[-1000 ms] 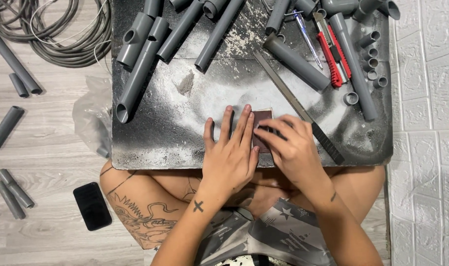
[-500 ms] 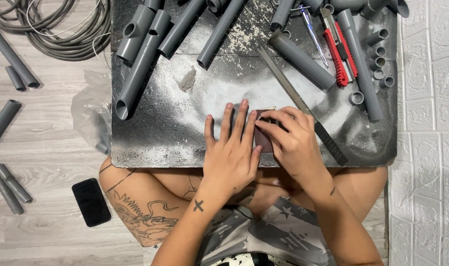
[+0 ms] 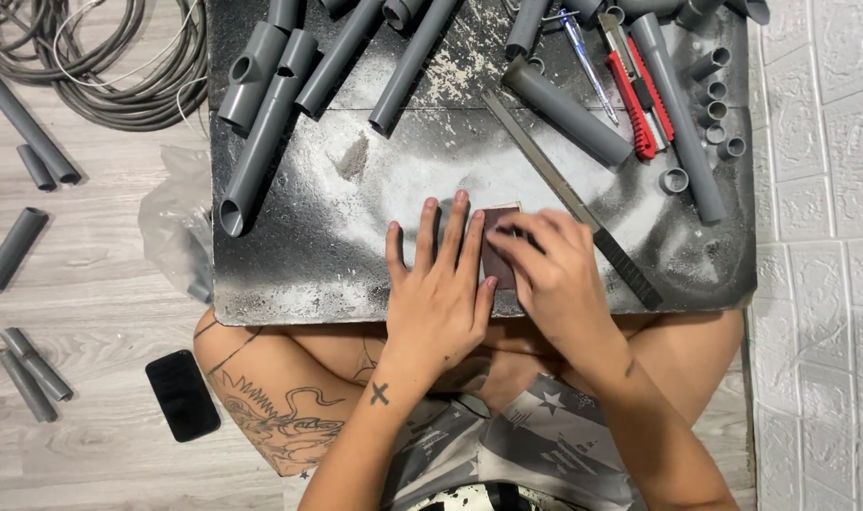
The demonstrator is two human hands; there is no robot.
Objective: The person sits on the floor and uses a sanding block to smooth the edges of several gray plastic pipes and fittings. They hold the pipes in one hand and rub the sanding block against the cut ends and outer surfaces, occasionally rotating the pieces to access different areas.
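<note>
Dusty and dark, the surface (image 3: 337, 246) lies across the lap of a person who sits on a pale wooden floor (image 3: 91, 312), with a white brick wall (image 3: 819, 237) at the right.

The left hand (image 3: 441, 284) lies flat with its fingers spread a little, and it presses down on the left edge of a small dark reddish sheet (image 3: 500, 248). The right hand (image 3: 554, 270) is curled over the right part of this sheet, with its fingertips (image 3: 507, 237) pressed on it. The sheet lies between both hands, close to the near edge of the surface.

Just right of the right hand one long metal ruler (image 3: 569, 194) runs diagonally. Beyond the hands I count one red cutter knife (image 3: 640, 104), one pen (image 3: 588, 66) and several grey pipes, for example a long pipe (image 3: 256, 156) far left of the left hand. Left of the left hand the surface has open room, covered with white dust. One black phone (image 3: 183, 395) lies on the floor.
</note>
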